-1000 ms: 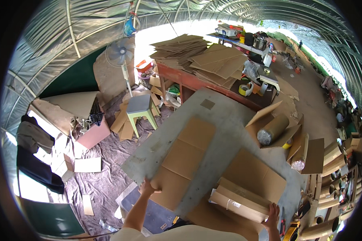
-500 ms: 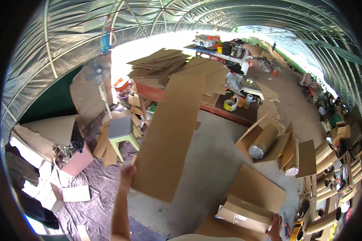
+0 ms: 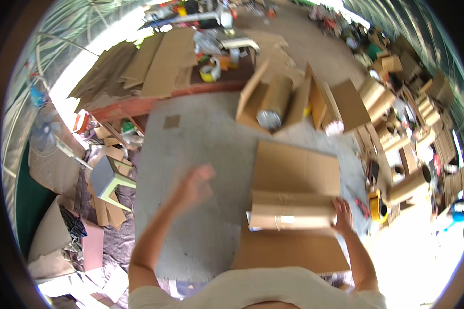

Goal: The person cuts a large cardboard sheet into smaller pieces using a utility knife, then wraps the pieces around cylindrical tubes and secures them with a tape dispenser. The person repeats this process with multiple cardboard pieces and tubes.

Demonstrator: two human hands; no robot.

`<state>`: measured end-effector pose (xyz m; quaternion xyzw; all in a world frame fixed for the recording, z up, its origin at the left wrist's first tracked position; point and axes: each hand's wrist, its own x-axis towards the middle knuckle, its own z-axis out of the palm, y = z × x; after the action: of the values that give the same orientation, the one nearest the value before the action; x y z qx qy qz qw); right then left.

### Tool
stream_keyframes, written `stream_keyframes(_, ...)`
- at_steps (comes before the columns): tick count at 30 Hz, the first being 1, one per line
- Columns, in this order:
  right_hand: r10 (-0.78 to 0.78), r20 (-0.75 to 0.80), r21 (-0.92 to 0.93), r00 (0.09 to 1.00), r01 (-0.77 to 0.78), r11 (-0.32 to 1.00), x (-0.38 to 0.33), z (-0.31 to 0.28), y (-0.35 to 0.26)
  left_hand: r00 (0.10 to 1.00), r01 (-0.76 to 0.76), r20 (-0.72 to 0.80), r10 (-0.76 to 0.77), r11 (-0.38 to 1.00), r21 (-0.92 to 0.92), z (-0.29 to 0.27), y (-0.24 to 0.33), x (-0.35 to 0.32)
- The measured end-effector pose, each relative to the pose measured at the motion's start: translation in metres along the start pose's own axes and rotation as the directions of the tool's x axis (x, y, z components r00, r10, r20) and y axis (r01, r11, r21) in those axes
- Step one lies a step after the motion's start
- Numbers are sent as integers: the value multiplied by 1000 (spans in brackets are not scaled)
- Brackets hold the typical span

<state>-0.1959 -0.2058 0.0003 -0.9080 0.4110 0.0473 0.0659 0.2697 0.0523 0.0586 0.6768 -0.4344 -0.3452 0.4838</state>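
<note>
A long rolled-up cardboard package (image 3: 294, 203), bound with a strip of tape, lies across an opened flat cardboard sheet (image 3: 296, 165) whose lower flap (image 3: 294, 252) spreads toward me. My right hand (image 3: 341, 213) is curled over the package's right end, gripping it there. Over bare grey floor to the left, my left hand (image 3: 196, 183) is smeared by motion; nothing can be made out in it and its fingers are unclear. A long cardboard sheet (image 3: 167, 62) lies on the red-edged table, beside a pile of cardboard sheets (image 3: 105, 69).
Two open cartons, each with a wrapped roll (image 3: 274, 103) (image 3: 331, 116), stand beyond the package. Yellow tape (image 3: 209, 72) sits on the table (image 3: 165, 96). A grey-topped stool (image 3: 108, 177) and a fan (image 3: 46, 131) are at left. Cardboard tubes (image 3: 410, 185) and a yellow tool (image 3: 378, 206) lie right.
My left hand has let go of the long cardboard sheet and moved over the floor. The view has swung right and downward. My right hand stays at the package's right end.
</note>
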Motion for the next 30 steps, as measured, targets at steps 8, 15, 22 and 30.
stream_keyframes(8, -66, 13, 100, 998, 64, 993, 5, -19, 8, 845, 447, -113, -524, 805, -389, 179, -61, -115)
stream_keyframes(15, -237, 27, 177, 971, 228, 957, 17, -12, 36, 835, 277, -297, -463, 821, -499, 222, -54, -66)
stream_keyframes(22, -333, 9, 239, 943, 321, 916, 26, -18, 61, 657, 125, -462, -596, 691, -712, 263, -16, -97)
stream_keyframes(30, -473, 8, 71, 881, 471, 879, 17, -18, 76, 430, -323, -739, -519, 675, -663, 210, -53, -183)
